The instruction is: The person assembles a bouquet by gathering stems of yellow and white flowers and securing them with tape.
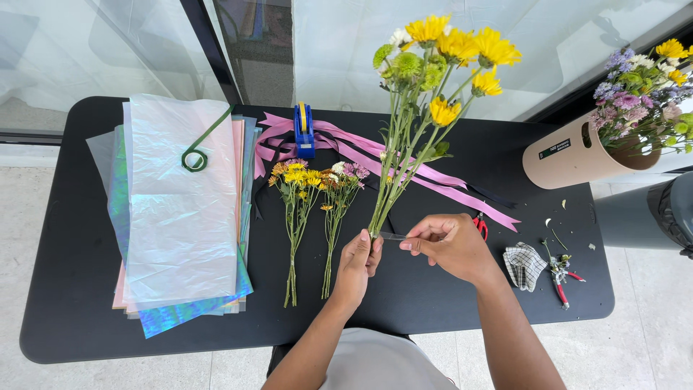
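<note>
Gripping the stems of a yellow flower bunch [426, 94] above the black bench [72, 289], my left hand [357, 263] holds it upright. My right hand [447, 242] pinches a strip of clear tape [392, 236] touching those stems. Two small bunches [314, 209] lie just left.

Package: tan cardboard tube [577, 153] | Position: far right of black table [72, 289], lying tilted, open end facing right | Contents: mixed flowers [639, 101] | Label: small dark rectangular label [554, 149] with light print, on tube's side wall | Signs, screens: none visible
</note>
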